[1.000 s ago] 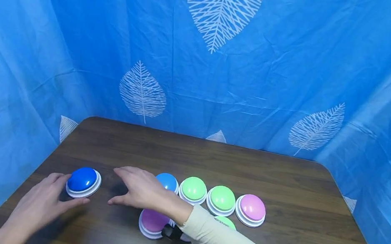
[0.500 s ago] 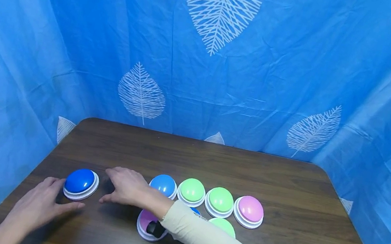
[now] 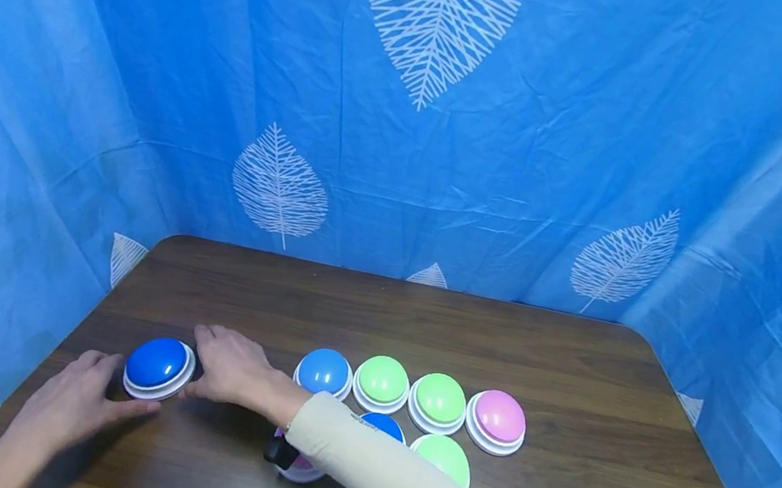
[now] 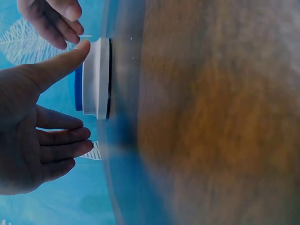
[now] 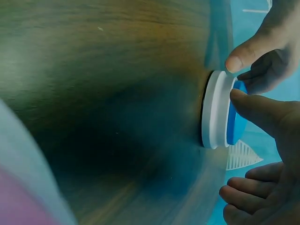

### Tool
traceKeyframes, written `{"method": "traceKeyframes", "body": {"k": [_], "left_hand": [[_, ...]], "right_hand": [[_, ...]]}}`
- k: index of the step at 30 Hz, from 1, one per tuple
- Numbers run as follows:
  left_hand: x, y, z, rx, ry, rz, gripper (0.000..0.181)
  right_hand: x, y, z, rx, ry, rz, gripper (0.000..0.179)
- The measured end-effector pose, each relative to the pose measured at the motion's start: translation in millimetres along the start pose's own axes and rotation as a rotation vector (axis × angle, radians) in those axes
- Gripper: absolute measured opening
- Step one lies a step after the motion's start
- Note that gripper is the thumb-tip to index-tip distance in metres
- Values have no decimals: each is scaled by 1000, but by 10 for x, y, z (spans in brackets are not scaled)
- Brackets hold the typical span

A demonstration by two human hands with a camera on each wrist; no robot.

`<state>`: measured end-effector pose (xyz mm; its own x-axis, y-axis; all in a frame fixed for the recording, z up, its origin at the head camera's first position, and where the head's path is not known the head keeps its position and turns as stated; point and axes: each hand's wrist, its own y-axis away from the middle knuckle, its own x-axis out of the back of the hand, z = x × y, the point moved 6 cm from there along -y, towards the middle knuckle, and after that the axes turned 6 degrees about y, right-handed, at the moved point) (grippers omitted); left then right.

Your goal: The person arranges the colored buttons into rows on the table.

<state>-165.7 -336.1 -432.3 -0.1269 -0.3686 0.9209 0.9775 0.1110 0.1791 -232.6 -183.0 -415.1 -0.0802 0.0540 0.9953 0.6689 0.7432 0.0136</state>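
A dark blue domed push button on a white round base stands at the left of the wooden table. My left hand curves around its left and near side, thumb and fingers spread apart. From the right, my right hand has its fingertips right at the button's white rim, thumb toward the near side. In the left wrist view, the left thumb overlaps the white base and the fingers extend below it. The right wrist view has the right thumb in front of the blue dome. Neither hand is curled round the button.
Right of the hands, a row holds a light blue button, two green buttons and a pink one. Nearer are a dark blue button, a green one and a pinkish one, partly behind my right forearm. Blue curtains surround the table.
My right hand has moved left, from apart from the dark blue button to its right rim. The left hand stays beside the button. More of the nearer buttons shows behind the right sleeve.
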Motion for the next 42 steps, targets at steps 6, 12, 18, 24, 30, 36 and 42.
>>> {"method": "traceKeyframes", "body": {"k": [6, 12, 18, 24, 30, 36, 42], "left_hand": [[16, -53, -26, -36, 26, 35, 104], [-15, -96, -38, -47, 44, 9, 101], [-41, -110, -25, -57, 66, -4, 96], [-23, -144, -10, -46, 74, 0, 94], [-15, -144, -22, -55, 77, 9, 91], [-24, -116, -38, -70, 95, 32, 86], [21, -70, -22, -55, 110, 56, 88]], "right_hand": [[-13, -153, -42, -31, 0, -13, 77], [-41, -232, -87, -39, -18, -44, 78], [-100, -269, -113, -35, -44, -73, 78], [-120, -285, -116, -5, -62, -75, 78], [-159, -300, -132, 23, -84, -84, 76], [-192, -299, -157, 44, -94, -83, 78], [-174, -274, -127, 70, -145, -64, 76]]}}
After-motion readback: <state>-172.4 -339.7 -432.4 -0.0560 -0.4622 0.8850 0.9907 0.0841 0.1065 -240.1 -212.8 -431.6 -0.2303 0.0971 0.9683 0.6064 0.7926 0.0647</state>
